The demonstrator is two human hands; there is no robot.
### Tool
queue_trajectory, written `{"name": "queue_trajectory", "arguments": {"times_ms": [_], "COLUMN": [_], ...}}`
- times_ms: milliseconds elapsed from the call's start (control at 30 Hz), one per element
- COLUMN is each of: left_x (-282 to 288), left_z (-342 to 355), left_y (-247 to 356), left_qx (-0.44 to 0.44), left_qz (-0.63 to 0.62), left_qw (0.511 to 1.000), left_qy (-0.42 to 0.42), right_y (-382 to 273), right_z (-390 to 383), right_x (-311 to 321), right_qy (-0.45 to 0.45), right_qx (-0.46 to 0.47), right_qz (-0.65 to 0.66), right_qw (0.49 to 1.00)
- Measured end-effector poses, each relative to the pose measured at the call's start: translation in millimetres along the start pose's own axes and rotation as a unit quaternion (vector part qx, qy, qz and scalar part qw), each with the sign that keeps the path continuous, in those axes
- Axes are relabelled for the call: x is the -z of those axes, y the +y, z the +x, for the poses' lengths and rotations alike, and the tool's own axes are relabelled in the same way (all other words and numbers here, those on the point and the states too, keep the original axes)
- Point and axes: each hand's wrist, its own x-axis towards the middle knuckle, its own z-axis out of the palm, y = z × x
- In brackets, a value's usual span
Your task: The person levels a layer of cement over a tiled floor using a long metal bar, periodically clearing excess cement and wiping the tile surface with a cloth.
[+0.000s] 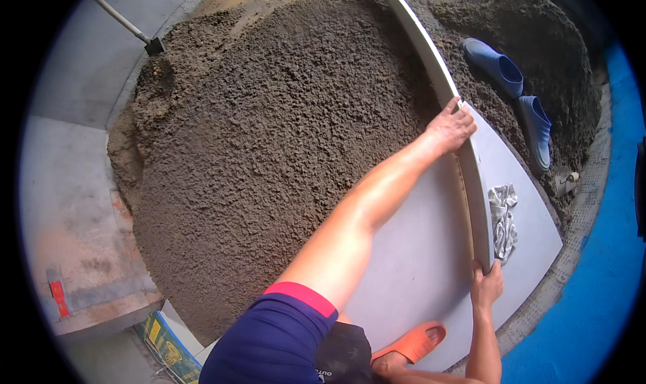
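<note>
A long pale straightedge bar stands on its narrow edge, running from the far side toward me and looking bowed in this wide view. My left hand is closed over its top partway along. At the near end, my right hand grips the bar, thumb and fingers on either side. The near part of the bar rests on a large smooth grey slab. Its far part lies at the edge of rough, damp mortar. Beside the bar, a crumpled grey-white cloth lies on the slab.
Blue shoes sit on mortar beyond the slab, with a trowel near them. An orange sandal is on my foot on the slab. A long-handled tool leans at far left. A printed bag lies lower left; a blue surface borders the right.
</note>
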Motion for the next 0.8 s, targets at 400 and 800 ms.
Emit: {"name": "queue_trajectory", "arguments": {"times_ms": [400, 800], "left_x": [-6.3, 7.9], "left_z": [-114.5, -155.9], "left_y": [172.7, 170.3], "left_qx": [-0.142, -0.173], "left_qz": [-0.193, -0.299], "left_qw": [0.945, 0.913], "left_qy": [0.224, 0.218], "right_y": [40.1, -6.9], "right_z": [-74.3, -70.7], "right_x": [9.9, -14.4], "right_qy": [0.006, -0.035], "right_qx": [-0.086, -0.038], "right_qz": [0.186, 0.072], "right_qw": [0.979, 0.996]}}
